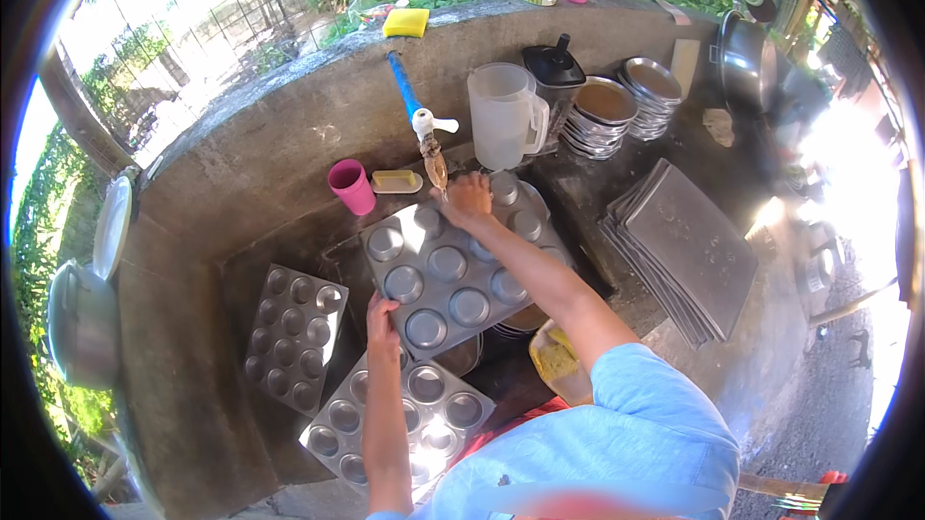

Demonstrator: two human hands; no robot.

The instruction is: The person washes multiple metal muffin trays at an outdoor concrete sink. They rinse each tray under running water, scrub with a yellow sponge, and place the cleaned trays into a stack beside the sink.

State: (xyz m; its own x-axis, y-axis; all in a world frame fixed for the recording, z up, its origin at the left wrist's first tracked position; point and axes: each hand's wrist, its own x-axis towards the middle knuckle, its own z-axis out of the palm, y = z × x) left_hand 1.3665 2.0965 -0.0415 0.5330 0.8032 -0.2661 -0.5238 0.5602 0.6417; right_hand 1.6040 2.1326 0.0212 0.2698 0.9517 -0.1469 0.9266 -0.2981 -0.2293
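A metal muffin tin (448,265) is tilted beneath the tap, its rounded cup bottoms facing me. My left hand (383,321) grips its left edge, thumb on top. On the tin's far part lies my right hand (468,198), fingers bent, close to the tap outlet; whether anything is under the palm is hidden. The tap (426,122) has a white lever, a blue pipe and a brownish wrapped spout, with a thin trickle below. A second muffin tin (343,415) lies partly under my left forearm, and a third muffin tin (292,332) is further left.
Left of the tap stand a pink cup (352,187) and a soap dish (396,182). A plastic pitcher (502,115), a blender jar (556,86), stacked round pans (598,115) and flat baking sheets (686,245) are rightward. A yellow sponge (406,23) sits on the concrete wall (289,108).
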